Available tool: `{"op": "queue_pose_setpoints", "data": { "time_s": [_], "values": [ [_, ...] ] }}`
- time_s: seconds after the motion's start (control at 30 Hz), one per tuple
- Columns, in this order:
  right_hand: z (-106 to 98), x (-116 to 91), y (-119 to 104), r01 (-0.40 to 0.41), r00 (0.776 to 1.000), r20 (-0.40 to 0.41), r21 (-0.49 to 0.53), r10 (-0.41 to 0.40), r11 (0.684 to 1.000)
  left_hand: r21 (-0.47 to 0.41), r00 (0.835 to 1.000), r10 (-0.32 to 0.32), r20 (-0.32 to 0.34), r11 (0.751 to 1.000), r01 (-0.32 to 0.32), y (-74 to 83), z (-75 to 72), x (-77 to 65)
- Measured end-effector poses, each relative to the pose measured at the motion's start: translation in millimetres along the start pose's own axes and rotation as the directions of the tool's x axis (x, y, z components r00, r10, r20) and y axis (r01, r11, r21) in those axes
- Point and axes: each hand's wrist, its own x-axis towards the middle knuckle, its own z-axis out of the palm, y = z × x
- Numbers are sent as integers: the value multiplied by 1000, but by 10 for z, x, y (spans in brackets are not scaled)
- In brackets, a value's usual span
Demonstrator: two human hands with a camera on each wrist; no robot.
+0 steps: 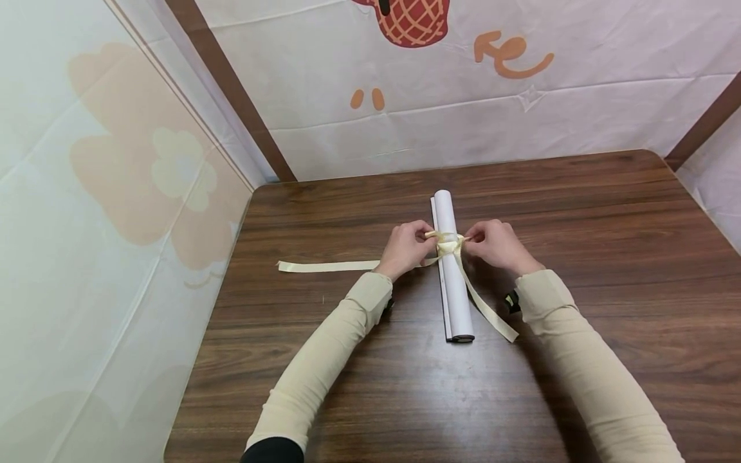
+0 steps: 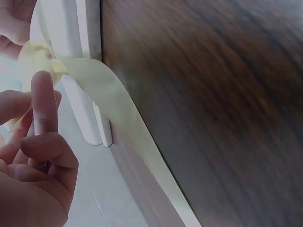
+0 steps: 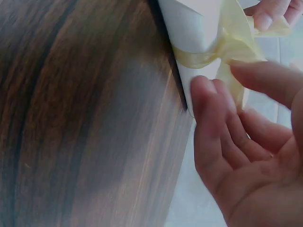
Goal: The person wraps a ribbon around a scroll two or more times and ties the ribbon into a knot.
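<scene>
A white rolled sheet (image 1: 460, 302) lies lengthwise on the table, its dark underside showing at the near end. Pale yellow ribbon (image 1: 448, 247) wraps its middle and gathers in a knot with loops on top. From the left, my left hand (image 1: 404, 248) pinches a piece of the ribbon between thumb and fingertips. My right hand (image 1: 496, 244) pinches another part on the right side of the knot. In the left wrist view, one ribbon tail (image 2: 113, 97) runs away from the knot. The right wrist view shows the ribbon band (image 3: 194, 59) flat around the roll.
The dark wood-grain table (image 1: 608, 257) extends on both sides of the roll. One long ribbon tail (image 1: 327, 266) stretches left across it; a shorter tail (image 1: 491, 314) slants toward the near right. Printed white cloth (image 1: 463, 128) hangs behind the far edge and along the left.
</scene>
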Motion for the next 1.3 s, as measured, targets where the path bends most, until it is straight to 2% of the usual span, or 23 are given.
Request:
{"op": "queue_pose_setpoints", "data": {
  "time_s": [0.13,0.27,0.43,0.57,0.73,0.87,0.97,1.03,1.13,1.2,1.3],
  "values": [
    [1,-3,25,-14,999,-31,-24,13,1000,5,1000,14,-1,1000,-14,-39,-34,-32],
    [-10,-1,46,-25,1000,-21,-53,24,998,27,1000,17,2,999,-18,-71,-72,-51],
    [-54,-6,86,-68,995,68,-36,71,997,107,999,46,-26,993,-43,-137,-115,-55],
    [-101,-3,125,-71,988,138,-14,73,997,100,998,51,-39,994,-47,-206,-149,-61],
    [-163,5,179,-70,978,196,-11,71,998,102,999,35,-19,994,-33,-255,-222,-77],
    [-225,9,198,-63,966,252,-6,62,998,181,998,55,19,982,-58,-274,-303,-93],
    [-277,11,205,-64,955,291,-4,62,998,308,993,108,58,944,-120,-283,-362,-103],
    [-307,16,209,-62,951,304,-9,62,998,408,984,149,95,896,-175,-292,-392,-107],
    [-339,24,217,-57,948,313,-13,58,998,527,966,208,156,809,-259,-316,-422,-111],
    [-355,29,221,-54,948,315,-15,56,998,567,954,231,193,767,-300,-331,-436,-113],
    [-371,34,232,-47,947,317,-21,51,999,598,939,258,225,725,-343,-347,-459,-115]
  ]
}}
